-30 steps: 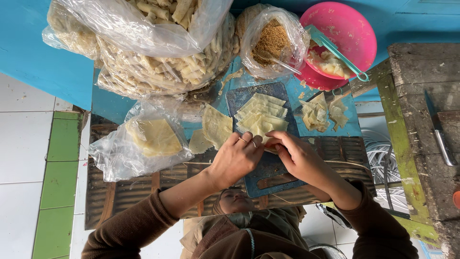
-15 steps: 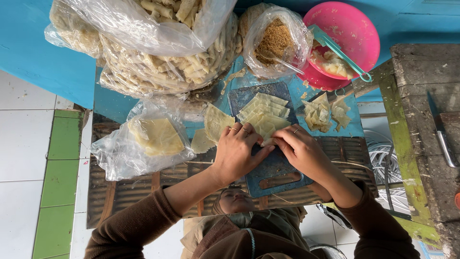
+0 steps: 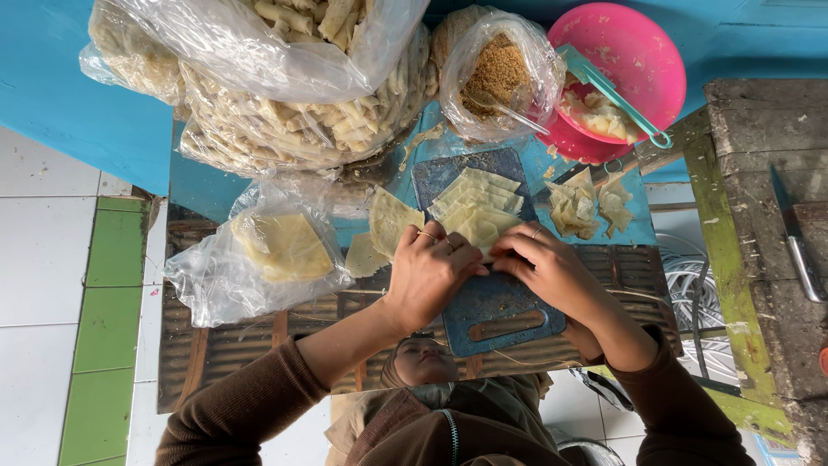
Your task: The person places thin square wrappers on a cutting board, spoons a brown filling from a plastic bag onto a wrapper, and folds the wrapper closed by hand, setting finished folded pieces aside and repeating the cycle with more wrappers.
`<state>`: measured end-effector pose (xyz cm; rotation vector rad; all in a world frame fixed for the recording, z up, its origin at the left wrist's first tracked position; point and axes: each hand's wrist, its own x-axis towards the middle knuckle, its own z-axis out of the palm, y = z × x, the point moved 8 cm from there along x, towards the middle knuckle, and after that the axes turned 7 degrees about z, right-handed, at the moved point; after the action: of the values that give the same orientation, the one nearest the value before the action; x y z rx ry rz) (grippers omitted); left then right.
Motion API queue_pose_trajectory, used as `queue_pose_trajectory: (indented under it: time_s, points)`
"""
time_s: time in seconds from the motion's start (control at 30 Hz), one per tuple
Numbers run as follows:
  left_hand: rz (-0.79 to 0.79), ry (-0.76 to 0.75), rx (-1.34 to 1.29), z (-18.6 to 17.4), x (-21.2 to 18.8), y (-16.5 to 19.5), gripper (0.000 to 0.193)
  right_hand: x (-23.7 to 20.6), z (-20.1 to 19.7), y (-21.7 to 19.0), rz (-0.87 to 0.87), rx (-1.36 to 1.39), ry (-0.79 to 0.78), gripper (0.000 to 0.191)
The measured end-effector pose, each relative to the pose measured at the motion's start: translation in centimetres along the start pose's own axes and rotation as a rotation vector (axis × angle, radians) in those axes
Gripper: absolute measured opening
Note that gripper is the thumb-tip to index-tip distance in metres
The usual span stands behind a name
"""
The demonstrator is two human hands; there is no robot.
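Observation:
Both my hands meet at the near edge of a stack of pale square wrappers (image 3: 479, 203) on a blue cutting board (image 3: 509, 315). My left hand (image 3: 427, 272) and my right hand (image 3: 552, 272) pinch one wrapper between their fingertips; the hands hide most of it. Rings show on both hands. A loose wrapper (image 3: 390, 220) lies just left of the board. Several folded pieces (image 3: 586, 203) sit to the right of the stack.
A clear bag of brown crumbly filling (image 3: 500, 73) with a spoon in it stands behind the board, beside a pink bowl (image 3: 638, 52) holding a teal utensil (image 3: 612, 91). Large bags of rolled pieces (image 3: 293, 112) fill the back left. A bag of wrappers (image 3: 276, 250) lies left. A knife (image 3: 798, 242) rests on the wooden bench at the right.
My hands have stayed together at the stack's near edge, with only small finger movements on the wrapper. Everything else is where it was.

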<state>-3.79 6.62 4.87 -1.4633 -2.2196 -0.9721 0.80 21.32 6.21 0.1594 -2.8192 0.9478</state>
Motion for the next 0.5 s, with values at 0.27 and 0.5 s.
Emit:
queue_pose_trajectory:
  time_s: [0.27, 0.5]
  points:
    - [-0.234, 0.028, -0.111, 0.0, 0.6, -1.6, 0.015, 0.2, 0.3, 0.8, 0.091, 0.003, 0.054, 0.014]
    - [-0.293, 0.011, -0.161, 0.4, 0.8, -2.2, 0.017, 0.4, 0.8, 2.6, 0.311, 0.071, 0.032, 0.012]
